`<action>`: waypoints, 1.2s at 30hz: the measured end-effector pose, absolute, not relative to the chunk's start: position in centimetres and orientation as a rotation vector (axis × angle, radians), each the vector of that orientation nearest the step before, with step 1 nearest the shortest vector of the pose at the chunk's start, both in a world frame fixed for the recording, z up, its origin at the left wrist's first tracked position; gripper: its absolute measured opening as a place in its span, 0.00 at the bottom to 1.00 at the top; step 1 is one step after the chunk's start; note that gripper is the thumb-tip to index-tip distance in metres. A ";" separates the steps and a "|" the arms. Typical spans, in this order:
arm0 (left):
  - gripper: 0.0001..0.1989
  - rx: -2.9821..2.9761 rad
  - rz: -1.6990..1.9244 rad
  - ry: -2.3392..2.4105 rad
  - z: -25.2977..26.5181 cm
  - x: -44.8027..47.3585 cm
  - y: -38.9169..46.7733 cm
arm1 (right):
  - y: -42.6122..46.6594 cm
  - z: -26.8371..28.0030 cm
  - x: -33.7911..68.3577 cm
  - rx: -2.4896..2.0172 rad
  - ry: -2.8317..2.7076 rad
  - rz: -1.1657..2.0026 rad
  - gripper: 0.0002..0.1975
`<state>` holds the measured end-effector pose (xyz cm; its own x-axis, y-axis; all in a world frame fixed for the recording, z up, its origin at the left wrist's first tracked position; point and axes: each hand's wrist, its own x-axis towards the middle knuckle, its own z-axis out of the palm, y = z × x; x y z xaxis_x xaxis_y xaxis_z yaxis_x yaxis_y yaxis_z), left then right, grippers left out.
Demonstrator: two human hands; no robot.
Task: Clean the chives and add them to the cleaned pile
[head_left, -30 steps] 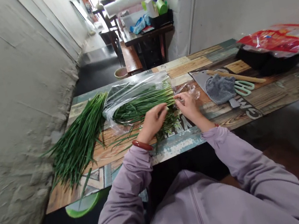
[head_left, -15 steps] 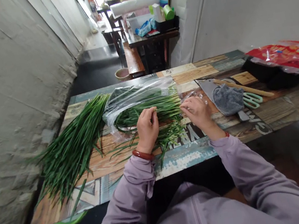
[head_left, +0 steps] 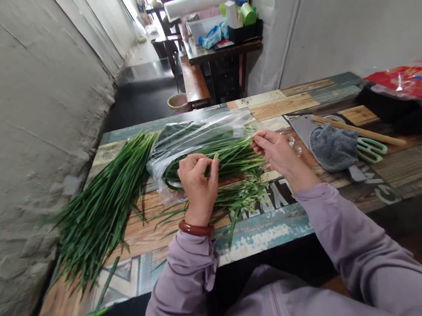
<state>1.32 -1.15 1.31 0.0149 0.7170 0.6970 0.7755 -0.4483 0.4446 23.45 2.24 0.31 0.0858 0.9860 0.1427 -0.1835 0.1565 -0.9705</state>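
My left hand (head_left: 199,184) is pinched, with a short pale stem end showing at the fingertips; it looks like a garlic chive. My right hand (head_left: 278,151) pinches the pale root ends of garlic chives (head_left: 229,149). Those chives lie partly inside a clear plastic bag (head_left: 194,131), under and beyond both hands. Loose trimmings (head_left: 245,198) are scattered in front of the bag. On the left, a big fanned bundle of chives (head_left: 109,214) rests with its leaf tips towards me.
To the right on the wood-patterned table (head_left: 276,231) lie a cleaver (head_left: 300,125), a grey cloth (head_left: 334,147), chopsticks (head_left: 370,131) and green-handled scissors (head_left: 373,149). A red package (head_left: 418,80) sits at the far right. Behind stand a bench (head_left: 195,82) and a basket (head_left: 178,102).
My left hand has shifted slightly left and nearer to me. The right hand has risen a little to the root ends of the chives. The whole view has swung slightly.
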 end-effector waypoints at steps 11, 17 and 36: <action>0.11 -2.526 -1.113 -1.516 0.3 2.9 -1.6 | 3.5 -0.8 26.2 -1.111 -0.850 0.843 0.11; 0.10 -2.684 -0.915 -1.298 -0.3 3.5 -1.8 | 3.4 0.0 28.4 -0.962 -0.723 0.704 0.11; 0.16 -2.651 -2.753 -2.159 0.6 2.5 -0.9 | -0.2 0.8 23.0 -0.862 -1.018 1.573 0.16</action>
<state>2.50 -0.88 0.58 0.1634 0.9860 0.0325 -0.2037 0.0015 0.9790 23.05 -0.22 0.77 -0.2149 0.9760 -0.0342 -0.3684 -0.1135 -0.9227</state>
